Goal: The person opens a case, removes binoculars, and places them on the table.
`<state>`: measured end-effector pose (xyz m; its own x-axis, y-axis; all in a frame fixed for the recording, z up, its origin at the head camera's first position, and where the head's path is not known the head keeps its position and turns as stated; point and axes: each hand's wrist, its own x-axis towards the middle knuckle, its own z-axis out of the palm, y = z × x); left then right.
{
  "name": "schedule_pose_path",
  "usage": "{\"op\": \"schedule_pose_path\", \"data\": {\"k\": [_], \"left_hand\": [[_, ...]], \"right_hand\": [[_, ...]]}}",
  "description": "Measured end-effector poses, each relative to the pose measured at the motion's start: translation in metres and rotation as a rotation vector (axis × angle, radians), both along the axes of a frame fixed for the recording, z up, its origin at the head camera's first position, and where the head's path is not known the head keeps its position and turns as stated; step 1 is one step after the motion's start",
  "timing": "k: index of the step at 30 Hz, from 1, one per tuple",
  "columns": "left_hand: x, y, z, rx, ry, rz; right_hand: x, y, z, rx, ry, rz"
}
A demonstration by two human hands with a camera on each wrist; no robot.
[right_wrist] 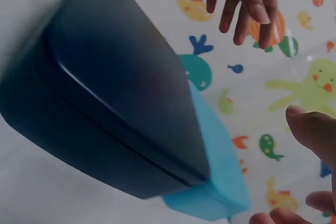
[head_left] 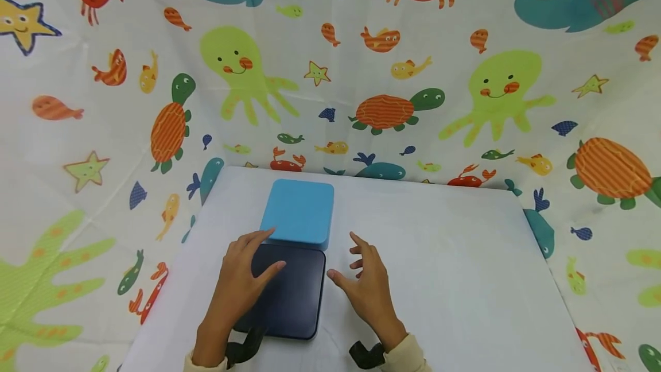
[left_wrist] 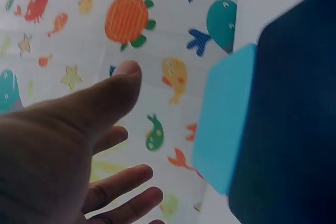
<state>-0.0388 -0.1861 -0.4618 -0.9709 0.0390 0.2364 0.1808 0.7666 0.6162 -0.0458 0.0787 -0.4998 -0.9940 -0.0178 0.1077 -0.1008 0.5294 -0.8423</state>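
A dark navy lidded box (head_left: 289, 294) with rounded corners lies on the white table, its lid seam showing in the right wrist view. Right behind it is a light blue box (head_left: 299, 211). My left hand (head_left: 234, 283) hovers over the navy box's left side, thumb and fingers spread apart with nothing between them. To the right of the boxes, my right hand (head_left: 369, 286) is raised with its fingers loosely bent, also holding nothing. In the right wrist view the left hand (right_wrist: 249, 3) appears beyond the navy box, fingers pointing down.
The white table (head_left: 454, 274) extends to the right of the boxes. A cloth backdrop (head_left: 330, 16) printed with sea animals rises behind the table and along both sides. Dark straps (head_left: 366, 355) sit at both wrists, by light sleeves.
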Motion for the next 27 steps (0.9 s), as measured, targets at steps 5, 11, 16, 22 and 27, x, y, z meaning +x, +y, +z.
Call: {"op": "schedule_pose_path", "data": {"k": [5,11,16,22,27], "left_hand": [[0.015,-0.022,-0.02,0.0,-0.126,0.081],[0.027,-0.041,-0.035,-0.014,-0.268,0.137],[0.028,-0.046,-0.045,0.022,-0.324,0.135],[0.028,-0.045,-0.055,0.037,-0.322,0.135],[0.028,-0.046,-0.058,0.028,-0.321,0.15]], "right_hand": [[0.008,-0.011,-0.02,-0.06,-0.088,0.073],[0.013,-0.023,-0.038,-0.09,-0.167,0.141],[0.014,-0.03,-0.045,-0.11,-0.196,0.145],[0.016,-0.034,-0.047,-0.149,-0.204,0.139],[0.017,-0.036,-0.049,-0.159,-0.183,0.131]]}}
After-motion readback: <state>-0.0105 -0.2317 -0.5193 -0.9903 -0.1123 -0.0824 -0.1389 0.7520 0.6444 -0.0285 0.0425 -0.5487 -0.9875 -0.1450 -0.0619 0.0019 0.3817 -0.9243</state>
